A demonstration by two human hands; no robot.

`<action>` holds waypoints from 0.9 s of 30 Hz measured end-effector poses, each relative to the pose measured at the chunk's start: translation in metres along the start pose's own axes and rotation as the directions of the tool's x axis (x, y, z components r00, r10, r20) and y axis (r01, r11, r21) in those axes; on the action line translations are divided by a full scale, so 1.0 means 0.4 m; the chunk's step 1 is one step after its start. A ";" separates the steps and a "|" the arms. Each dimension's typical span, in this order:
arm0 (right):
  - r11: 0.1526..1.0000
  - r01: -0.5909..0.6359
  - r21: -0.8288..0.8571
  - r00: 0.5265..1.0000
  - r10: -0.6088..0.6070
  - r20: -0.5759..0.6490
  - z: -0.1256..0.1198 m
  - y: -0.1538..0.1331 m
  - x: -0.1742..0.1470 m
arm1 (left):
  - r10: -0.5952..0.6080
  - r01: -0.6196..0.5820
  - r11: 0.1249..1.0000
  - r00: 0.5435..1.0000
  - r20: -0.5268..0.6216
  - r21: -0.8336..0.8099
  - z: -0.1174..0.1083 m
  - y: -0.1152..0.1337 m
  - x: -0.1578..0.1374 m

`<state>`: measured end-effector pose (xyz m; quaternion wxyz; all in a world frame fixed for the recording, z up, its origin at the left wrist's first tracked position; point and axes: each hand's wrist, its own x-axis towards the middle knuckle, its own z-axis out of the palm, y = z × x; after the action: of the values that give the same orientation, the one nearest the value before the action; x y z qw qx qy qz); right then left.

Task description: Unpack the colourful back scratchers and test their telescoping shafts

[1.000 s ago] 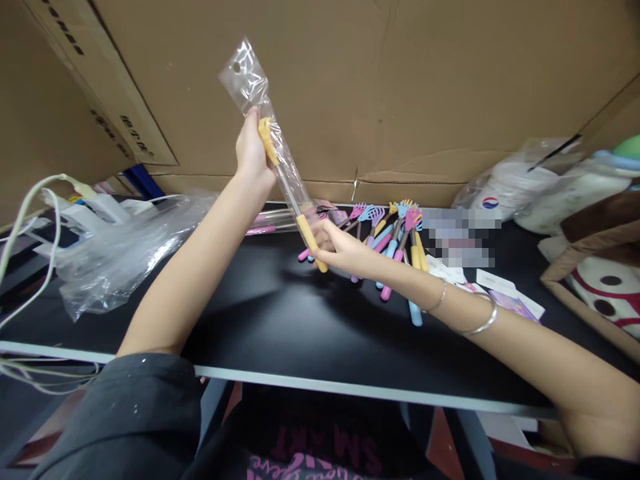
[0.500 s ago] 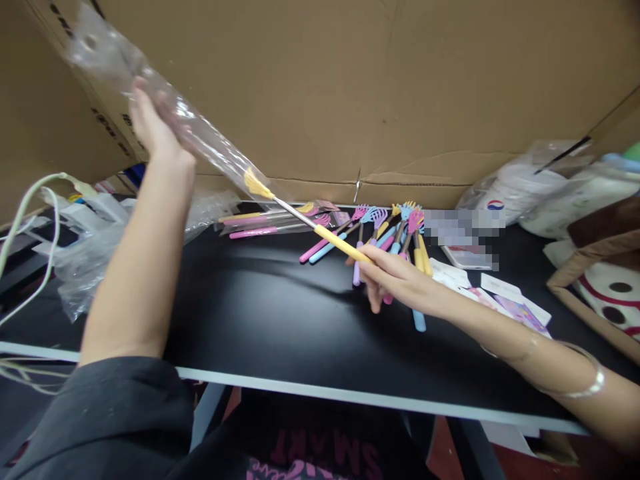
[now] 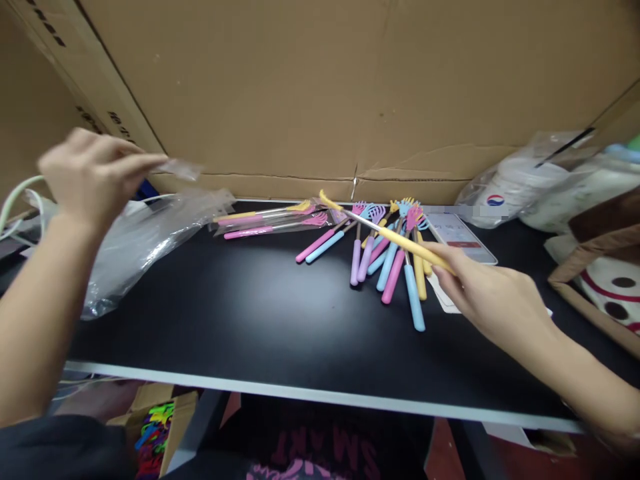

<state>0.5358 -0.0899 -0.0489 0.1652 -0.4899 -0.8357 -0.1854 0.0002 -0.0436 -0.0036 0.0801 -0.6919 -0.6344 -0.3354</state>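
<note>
Out of film pinched by our left hand came the yellow scratcher our right hand gripped; near the counter's back edge, wrapped scratchers remained.

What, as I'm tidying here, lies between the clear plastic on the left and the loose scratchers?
In the head view, wrapped scratchers with pink and yellow handles lie there near the back, with black tabletop in front of them.
</note>
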 end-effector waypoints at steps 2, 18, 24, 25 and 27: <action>0.985 0.004 -0.175 0.997 -0.017 -0.071 0.004 0.006 -0.005 | 0.075 -0.079 0.977 0.997 0.027 0.198 0.041 -0.005 -0.024; 0.929 0.370 -0.030 0.929 -0.369 0.029 0.059 -0.097 0.108 | 0.193 -0.400 0.822 0.864 0.464 0.404 0.259 0.180 0.071; 0.923 0.384 -0.009 0.923 -0.384 0.004 0.042 -0.112 0.104 | 0.184 -0.344 0.918 0.810 0.557 0.198 0.414 0.295 0.129; 0.926 0.378 0.018 0.926 -0.378 0.012 0.041 -0.108 0.101 | 0.192 -0.331 0.928 0.817 0.544 0.169 0.428 0.303 0.132; 0.941 0.318 0.120 0.944 -0.326 0.054 0.040 -0.094 0.095 | 0.215 -0.313 0.941 0.848 0.484 0.130 0.445 0.311 0.132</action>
<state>0.4834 -0.0704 -0.0510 0.1287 -0.3434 -0.9189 -0.1457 0.1791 0.0726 -0.0701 0.0424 -0.8207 -0.5642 -0.0797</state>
